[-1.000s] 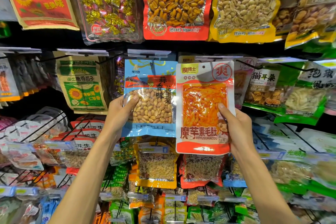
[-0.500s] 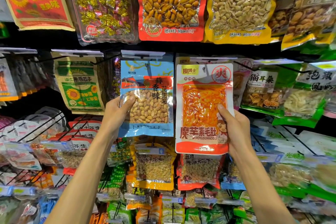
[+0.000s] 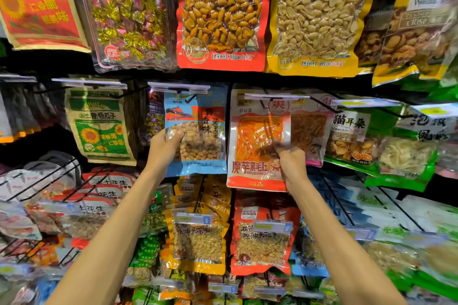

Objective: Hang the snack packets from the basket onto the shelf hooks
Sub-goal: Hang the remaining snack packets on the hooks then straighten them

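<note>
A blue packet of peanuts (image 3: pixel 202 131) hangs against the middle shelf row, its top tucked under a clear price strip (image 3: pixel 179 87). My left hand (image 3: pixel 164 148) grips its left edge, thumb on the front. Beside it on the right is a white and red packet with orange strips (image 3: pixel 255 138), its top under another price strip (image 3: pixel 275 96). My right hand (image 3: pixel 291 163) is at that packet's lower right edge, its curled fingers blurred over the front. No basket is in view.
Large nut and sweet bags (image 3: pixel 220 15) hang in the row above. A green sunflower seed bag (image 3: pixel 99 126) hangs to the left, green crisp bags (image 3: pixel 354 136) to the right. Below, wire hooks (image 3: pixel 42 181) stick out with several packets and price tags.
Both packets have gone up and back toward the hooks, their tops now under the price strips. My right hand has slid toward the red packet's lower edge and is blurred.
</note>
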Action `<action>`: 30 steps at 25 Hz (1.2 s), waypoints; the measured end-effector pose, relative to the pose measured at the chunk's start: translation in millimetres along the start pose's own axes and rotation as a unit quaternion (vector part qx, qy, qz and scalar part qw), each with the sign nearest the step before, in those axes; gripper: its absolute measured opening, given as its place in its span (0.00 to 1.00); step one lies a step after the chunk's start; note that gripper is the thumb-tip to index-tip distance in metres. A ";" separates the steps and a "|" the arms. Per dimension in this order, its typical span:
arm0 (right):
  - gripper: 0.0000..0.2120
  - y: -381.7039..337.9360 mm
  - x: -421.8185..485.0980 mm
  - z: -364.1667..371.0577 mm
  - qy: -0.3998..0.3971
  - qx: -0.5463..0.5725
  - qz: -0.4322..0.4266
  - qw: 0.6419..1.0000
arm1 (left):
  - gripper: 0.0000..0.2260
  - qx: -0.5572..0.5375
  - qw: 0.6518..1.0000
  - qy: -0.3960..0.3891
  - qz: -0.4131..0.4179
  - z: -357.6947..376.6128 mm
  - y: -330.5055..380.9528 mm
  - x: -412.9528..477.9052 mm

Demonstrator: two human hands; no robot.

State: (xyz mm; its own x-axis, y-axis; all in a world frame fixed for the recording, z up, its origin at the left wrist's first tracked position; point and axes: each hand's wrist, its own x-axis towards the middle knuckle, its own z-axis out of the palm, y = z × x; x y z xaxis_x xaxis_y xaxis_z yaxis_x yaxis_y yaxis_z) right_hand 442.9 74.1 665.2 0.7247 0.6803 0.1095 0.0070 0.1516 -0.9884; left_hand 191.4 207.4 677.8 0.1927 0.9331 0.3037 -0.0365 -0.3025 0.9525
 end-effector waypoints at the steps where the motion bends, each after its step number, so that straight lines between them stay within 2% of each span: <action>1: 0.11 2.2 5.3 1.6 0.001 -0.004 0.002 1.000 | 0.10 0.013 1.000 0.008 -0.003 3.6 -0.8 2.5; 6: 0.14 13.2 11.9 2.7 -0.023 -0.058 -0.025 0.998 | 0.10 0.111 0.993 0.025 -0.010 10.6 -1.0 6.5; 9: 0.15 17.4 13.2 0.9 -0.035 -0.083 -0.029 0.995 | 0.18 0.147 0.989 0.001 0.010 9.6 -0.6 2.1; 13: 0.18 17.8 11.7 -0.9 -0.071 -0.117 -0.013 0.991 | 0.10 0.165 0.986 -0.006 -0.021 9.1 1.0 2.5; 15: 0.16 15.6 5.6 -1.8 -0.105 -0.144 -0.006 0.984 | 0.17 0.214 0.977 -0.014 -0.016 5.1 -4.1 5.6; 17: 0.15 13.5 0.1 -3.7 -0.134 -0.222 -0.028 0.965 | 0.18 0.289 0.957 -0.032 -0.004 -0.4 -8.5 4.7; 20: 0.19 10.3 -10.8 -7.7 -0.177 -0.398 -0.065 0.898 | 0.17 0.396 0.915 -0.072 0.008 -12.1 -10.8 -3.1; 22: 0.24 7.0 -25.1 -9.0 -0.166 -0.550 -0.086 0.814 | 0.17 0.481 0.872 -0.088 0.023 -26.2 -9.2 -12.5; 23: 0.25 6.0 -33.2 -9.0 -0.138 -0.625 -0.092 0.763 | 0.17 0.536 0.838 -0.096 0.039 -33.0 -8.4 -18.0; 25: 0.27 3.2 -52.8 -6.6 -0.096 -0.713 -0.098 0.688 | 0.19 0.615 0.778 -0.114 0.065 -47.2 -6.8 -30.9; 27: 0.29 0.3 -73.7 -2.7 -0.091 -0.745 -0.097 0.654 | 0.21 0.635 0.757 -0.136 0.076 -60.9 -3.6 -46.0; 30: 0.29 -0.1 -100.7 5.5 -0.116 -0.750 -0.098 0.644 | 0.23 0.620 0.764 -0.161 0.077 -80.8 1.2 -69.9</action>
State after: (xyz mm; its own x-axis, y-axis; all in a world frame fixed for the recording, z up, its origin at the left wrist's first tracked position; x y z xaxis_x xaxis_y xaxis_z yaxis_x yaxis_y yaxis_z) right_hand 366.1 9.5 654.8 0.4878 0.8685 0.0881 0.8661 -0.4941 0.0760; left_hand 98.7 157.6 659.6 0.5187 0.8320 0.1970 0.8353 -0.5422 0.0906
